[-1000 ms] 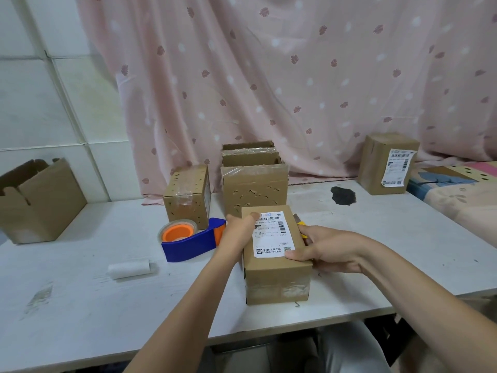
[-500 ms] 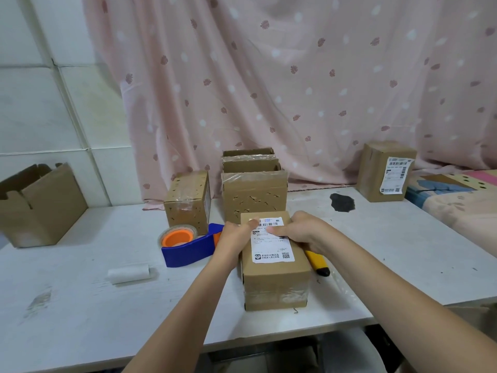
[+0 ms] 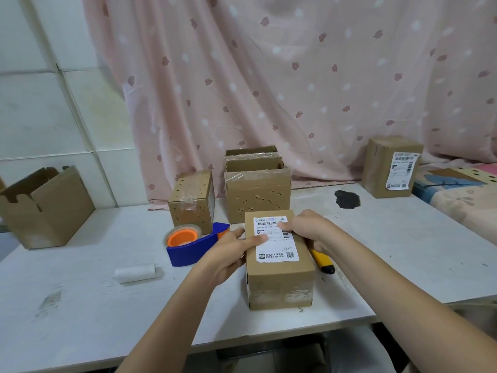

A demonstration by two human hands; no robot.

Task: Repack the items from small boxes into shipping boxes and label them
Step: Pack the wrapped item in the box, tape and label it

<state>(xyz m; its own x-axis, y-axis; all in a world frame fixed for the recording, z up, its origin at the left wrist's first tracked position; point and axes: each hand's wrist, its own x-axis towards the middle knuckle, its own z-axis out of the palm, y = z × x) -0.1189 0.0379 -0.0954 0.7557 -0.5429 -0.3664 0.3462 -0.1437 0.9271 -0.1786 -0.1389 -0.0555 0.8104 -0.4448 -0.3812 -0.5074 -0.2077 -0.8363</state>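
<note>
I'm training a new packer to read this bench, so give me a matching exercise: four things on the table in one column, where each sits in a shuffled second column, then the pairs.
Things:
1. tape dispenser
2. utility knife
3. open empty carton
4. label roll

Places:
A. far left of the table
B. right of the labelled box, beside it
C. left of that box, behind the left hand
D. lying alone, front left

Pairs: 1-C, 2-B, 3-A, 4-D

The right hand hides part of the label, whose print is too small to read. At nine o'clock, the open box is cut off.
</note>
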